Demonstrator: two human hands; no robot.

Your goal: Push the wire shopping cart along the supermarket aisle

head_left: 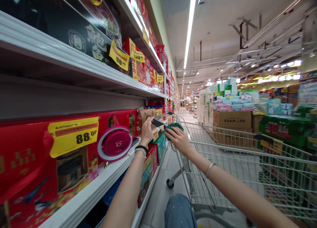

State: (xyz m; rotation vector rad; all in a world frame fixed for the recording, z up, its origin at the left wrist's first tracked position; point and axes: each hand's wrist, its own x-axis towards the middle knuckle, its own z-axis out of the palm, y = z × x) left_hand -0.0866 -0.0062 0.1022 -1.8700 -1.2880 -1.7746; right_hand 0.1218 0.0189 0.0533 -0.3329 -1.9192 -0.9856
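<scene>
Fingers (pixel 170 133) of the outstretched right hand (pixel 179 140) grip green cloth (pixel 174 126)

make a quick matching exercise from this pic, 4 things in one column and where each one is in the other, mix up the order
Things
1. black beaded bracelet
2. green fabric item
3. yellow 88 price tag
4. WET WIPES carton

Places
A. on the front of the red gift box on the lower shelf
B. under the fingers of the right hand
C. stacked beyond the shopping cart, to the right
D. on the wrist of the left hand

Pairs: 1-D, 2-B, 3-A, 4-C
</scene>
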